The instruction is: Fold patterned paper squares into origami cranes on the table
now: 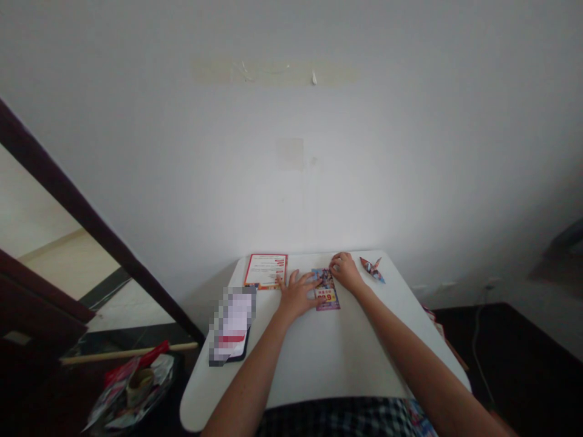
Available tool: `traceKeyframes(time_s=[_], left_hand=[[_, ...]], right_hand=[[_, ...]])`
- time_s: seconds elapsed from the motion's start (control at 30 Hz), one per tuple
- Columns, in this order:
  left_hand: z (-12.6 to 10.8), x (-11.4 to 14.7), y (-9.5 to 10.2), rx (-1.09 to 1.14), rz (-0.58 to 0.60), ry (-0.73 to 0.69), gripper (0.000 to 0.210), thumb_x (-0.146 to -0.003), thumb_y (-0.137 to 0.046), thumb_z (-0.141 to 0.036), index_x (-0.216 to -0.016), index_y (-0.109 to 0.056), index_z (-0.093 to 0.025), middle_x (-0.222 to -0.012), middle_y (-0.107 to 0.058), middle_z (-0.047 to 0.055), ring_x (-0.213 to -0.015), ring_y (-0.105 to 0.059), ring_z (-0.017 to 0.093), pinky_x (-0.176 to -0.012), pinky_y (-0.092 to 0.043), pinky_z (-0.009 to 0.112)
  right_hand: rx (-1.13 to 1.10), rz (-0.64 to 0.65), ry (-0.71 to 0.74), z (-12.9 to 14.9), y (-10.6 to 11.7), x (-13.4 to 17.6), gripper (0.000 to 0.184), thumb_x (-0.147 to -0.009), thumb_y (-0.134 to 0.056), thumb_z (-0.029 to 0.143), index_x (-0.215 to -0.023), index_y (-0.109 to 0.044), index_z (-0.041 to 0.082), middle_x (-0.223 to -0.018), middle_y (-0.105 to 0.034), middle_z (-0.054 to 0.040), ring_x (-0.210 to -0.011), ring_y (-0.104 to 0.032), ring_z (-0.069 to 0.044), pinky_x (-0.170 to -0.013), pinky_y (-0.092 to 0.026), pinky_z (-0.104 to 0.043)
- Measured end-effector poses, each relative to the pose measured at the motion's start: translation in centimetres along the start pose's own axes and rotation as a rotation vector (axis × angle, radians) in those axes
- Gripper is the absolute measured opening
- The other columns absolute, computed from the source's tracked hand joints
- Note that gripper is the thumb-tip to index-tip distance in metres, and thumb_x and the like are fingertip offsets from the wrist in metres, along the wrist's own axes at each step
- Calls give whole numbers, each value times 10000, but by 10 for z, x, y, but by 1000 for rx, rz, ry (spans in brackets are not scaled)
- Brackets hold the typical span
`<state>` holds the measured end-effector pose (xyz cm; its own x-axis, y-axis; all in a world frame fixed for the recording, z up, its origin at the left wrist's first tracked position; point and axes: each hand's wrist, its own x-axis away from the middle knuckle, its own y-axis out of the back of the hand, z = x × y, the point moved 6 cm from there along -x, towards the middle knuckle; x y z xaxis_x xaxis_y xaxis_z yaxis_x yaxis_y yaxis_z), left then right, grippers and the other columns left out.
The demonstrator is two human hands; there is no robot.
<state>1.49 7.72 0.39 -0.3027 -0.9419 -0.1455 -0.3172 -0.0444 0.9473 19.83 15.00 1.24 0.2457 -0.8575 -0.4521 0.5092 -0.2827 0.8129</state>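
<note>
A small colourful printed leaflet (326,280) with large numerals lies on the white table (328,358). My left hand (296,295) rests flat with its fingers spread, the fingertips reaching onto the leaflet's left side. At the leaflet's upper right corner, my right hand (347,273) has its fingers curled together and appears to pinch the edge; the exact grip is partly hidden. A folded paper piece with pointed tips (373,270), like an origami crane, sits to the right of my right hand. Beyond my left hand is a red-bordered printed sheet (265,271).
A phone (234,328), mostly pixelated, lies at the table's left side. The wall (291,200) meets the table's far edge. On the floor at left stands a bag-lined bin (141,388) holding wrappers and a cardboard tube. A cable (477,340) hangs at right.
</note>
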Motion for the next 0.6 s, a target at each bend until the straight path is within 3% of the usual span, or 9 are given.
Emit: traceKeyframes(time_s=[0.33,0.6], left_hand=[[-2,0,3,-22,23,0,573,-758,-574,-697,-1309,-503,-557,-1510,-442,-92,-1422,-223,390,-1080,57,769],[-3,1,6,-34,14,4,527,-780,-566,-670,-1294,-516,-562,-1500,-454,-98,-1415,-239,380,-1075,87,768]], right_hand=[[-58,84,98,3,3,4,103,-830,-642,200,-801,-741,198,-1052,-614,-82,-1078,-483,-224,-966,-417,-373],[-65,118,122,8,8,26,60,-795,-676,206,-829,-725,211,-1085,-598,-67,-1110,-479,-226,-991,-396,-392]])
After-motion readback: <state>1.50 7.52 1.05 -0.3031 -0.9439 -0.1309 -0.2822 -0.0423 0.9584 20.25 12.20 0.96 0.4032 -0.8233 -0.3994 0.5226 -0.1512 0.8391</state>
